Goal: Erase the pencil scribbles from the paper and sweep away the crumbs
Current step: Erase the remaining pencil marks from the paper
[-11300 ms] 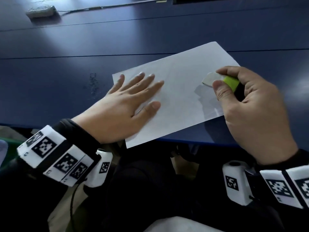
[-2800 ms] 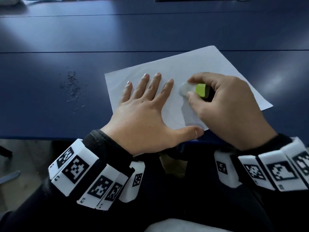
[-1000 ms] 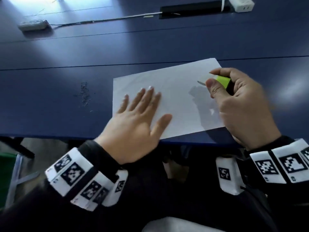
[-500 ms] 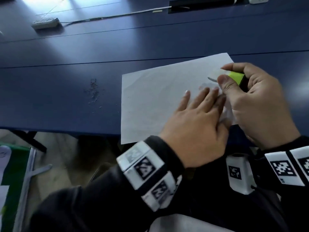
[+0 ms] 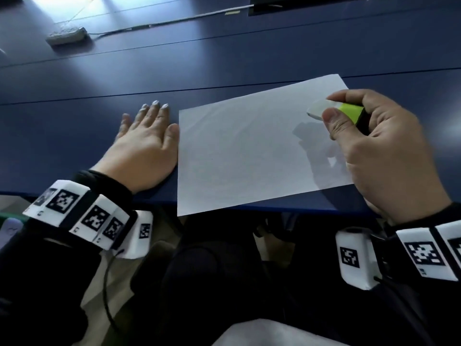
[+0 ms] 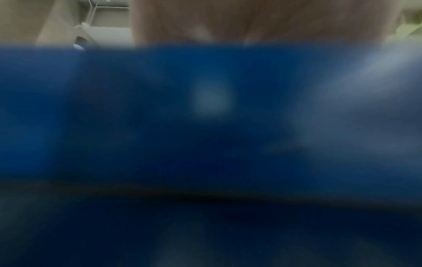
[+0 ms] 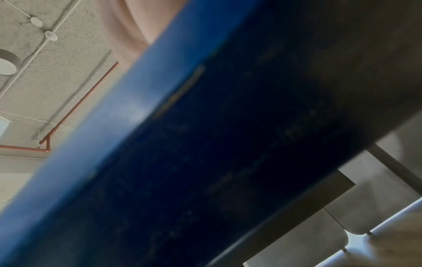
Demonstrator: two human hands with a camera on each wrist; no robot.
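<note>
- Head view, item one: white paper (image 5: 252, 151), lying on the blue counter (image 5: 224, 63) with its near edge overhanging the counter's front lip. No pencil scribble legible on it from here; it reads as clean, though faint marks could escape this view.
- Item two: eraser (image 5: 334, 111), white tip with a lime-green sleeve, pinched between thumb and curled fingers of my right hand (image 5: 384, 151). Held lifted above the paper's far right corner, tip apart from the sheet, its shadow falling on the paper below; I judge it parked out of the way so the sheet is free for sweeping.
- Item three: my left hand (image 5: 147, 146), flat on the counter just beside the paper's left edge, fingers (image 5: 156, 108) straight and together, gripping nothing. Blurred, so likely in motion; the flat palm suits brushing crumbs off the sheet.
- Item four: crumbs. None visible; any on the counter would be under or beyond the left hand.
- Item five: grey device (image 5: 66, 37) with a cable, far left on the counter, well apart.
- Wrist views: both show only blurred blue counter edge; nothing of the fingers.
</note>
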